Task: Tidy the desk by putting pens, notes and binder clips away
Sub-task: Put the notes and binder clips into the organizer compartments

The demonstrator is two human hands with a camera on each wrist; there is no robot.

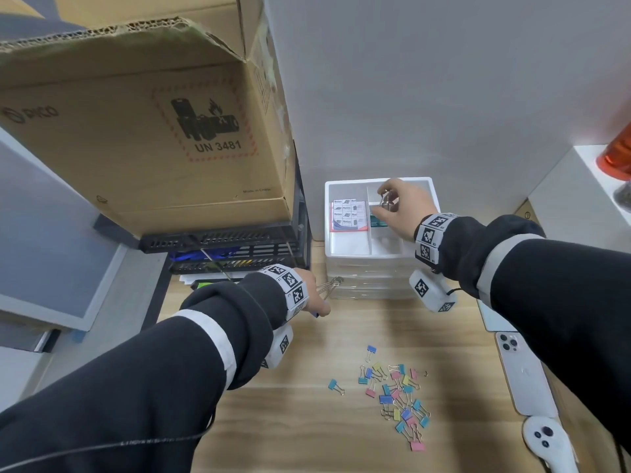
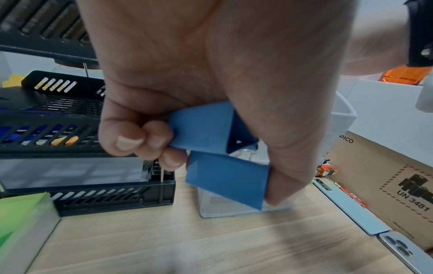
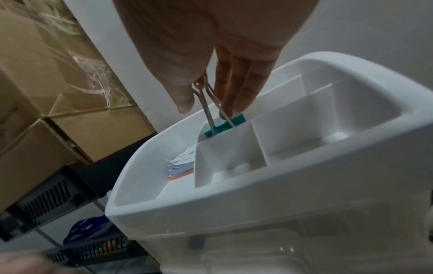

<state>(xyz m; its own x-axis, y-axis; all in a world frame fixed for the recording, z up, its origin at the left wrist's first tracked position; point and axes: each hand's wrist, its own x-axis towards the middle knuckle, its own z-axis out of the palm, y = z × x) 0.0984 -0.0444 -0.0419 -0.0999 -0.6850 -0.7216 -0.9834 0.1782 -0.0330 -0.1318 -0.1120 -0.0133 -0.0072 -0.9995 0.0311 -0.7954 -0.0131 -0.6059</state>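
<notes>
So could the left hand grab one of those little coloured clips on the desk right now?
Probably not yet: the left hand already grips two big blue binder clips, though nothing blocks the small clips.

Left hand [image 2: 211, 83] grips two blue binder clips [image 2: 225, 157] — above the wooden desk [image 2: 211, 241].

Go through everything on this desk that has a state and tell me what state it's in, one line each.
Left hand: grips two large blue clips.
Right hand: pinches the wire handles of a teal clip, lowering it into the organizer.
White organizer: open-topped, notes pad lying in its left compartment.
Small coloured clips: scattered loose on the desk.
Phone: face down.
</notes>
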